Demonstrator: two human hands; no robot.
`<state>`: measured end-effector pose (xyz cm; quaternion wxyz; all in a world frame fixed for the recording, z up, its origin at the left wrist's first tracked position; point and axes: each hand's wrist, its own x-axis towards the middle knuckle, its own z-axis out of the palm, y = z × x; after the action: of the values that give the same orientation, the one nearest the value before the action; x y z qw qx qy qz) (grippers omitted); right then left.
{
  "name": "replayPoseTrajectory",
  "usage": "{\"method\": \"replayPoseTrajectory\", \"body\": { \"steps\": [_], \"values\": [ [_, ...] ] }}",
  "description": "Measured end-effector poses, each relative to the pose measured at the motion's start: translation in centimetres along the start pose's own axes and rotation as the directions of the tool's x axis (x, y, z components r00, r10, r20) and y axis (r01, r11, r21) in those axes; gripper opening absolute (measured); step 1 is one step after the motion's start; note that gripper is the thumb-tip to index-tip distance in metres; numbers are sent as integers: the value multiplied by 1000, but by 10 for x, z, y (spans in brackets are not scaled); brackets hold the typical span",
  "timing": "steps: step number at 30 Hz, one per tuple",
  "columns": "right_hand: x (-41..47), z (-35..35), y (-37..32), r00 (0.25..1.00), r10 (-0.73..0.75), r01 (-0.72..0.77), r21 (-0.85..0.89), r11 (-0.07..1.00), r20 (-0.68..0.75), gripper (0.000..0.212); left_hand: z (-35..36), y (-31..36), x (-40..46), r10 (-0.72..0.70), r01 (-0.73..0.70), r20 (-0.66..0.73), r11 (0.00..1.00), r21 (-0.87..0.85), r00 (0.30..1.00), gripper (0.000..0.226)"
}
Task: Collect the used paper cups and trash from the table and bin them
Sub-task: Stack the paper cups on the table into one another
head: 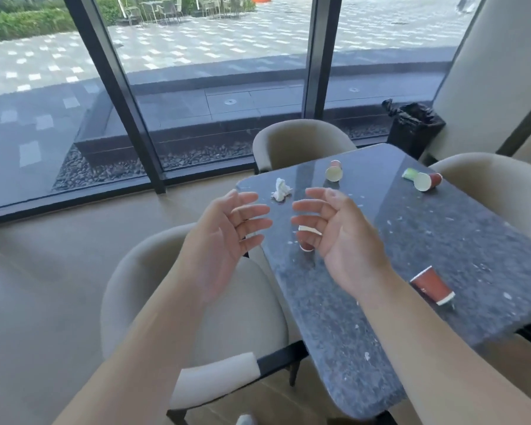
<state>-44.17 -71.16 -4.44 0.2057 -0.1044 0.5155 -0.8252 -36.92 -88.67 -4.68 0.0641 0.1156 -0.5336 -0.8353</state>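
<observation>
The table (442, 256) is seen in dark grey stone, speckled with pale flecks. Four cups (432, 285) are coloured brick red outside and cream inside. A white tissue (281, 189) and a green wrapper (409, 173) are noted. The chairs (154, 289) are covered in beige, on black frames. The bin (413, 130) is lined in black. Black window frames (117, 96) and a tan floor (43, 286) are shown.

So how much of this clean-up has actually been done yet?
Nothing looks binned yet. Both the left hand and right hand are open and hold nothing. Still on the table: a crumpled tissue, a cup by the far edge, a cup beside a green wrapper, one partly hidden behind the right hand, and a near cup on its side. The black-lined bin waits beyond the table.
</observation>
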Motion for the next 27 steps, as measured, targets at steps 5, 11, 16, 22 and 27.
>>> {"method": "replayPoseTrajectory", "body": {
  "steps": [5,11,16,22,27],
  "values": [
    [22,21,5,996,-55,54,-11,998,-73,33,-21,5,42,-63,63,127,998,4,990,37],
    [24,6,3,955,-111,95,-69,993,-275,33,-11,-4,78,-127,123,275,992,33,953,30],
    [18,-19,-6,907,-161,130,-105,986,-390,31,13,-14,99,-179,182,351,983,26,919,36],
    [8,-58,-17,845,-188,167,-87,982,-501,26,46,-34,117,-232,222,415,972,73,879,35],
    [11,-100,-26,811,-186,188,-54,981,-554,24,82,-54,134,-271,235,417,962,136,868,29]
  ]
}}
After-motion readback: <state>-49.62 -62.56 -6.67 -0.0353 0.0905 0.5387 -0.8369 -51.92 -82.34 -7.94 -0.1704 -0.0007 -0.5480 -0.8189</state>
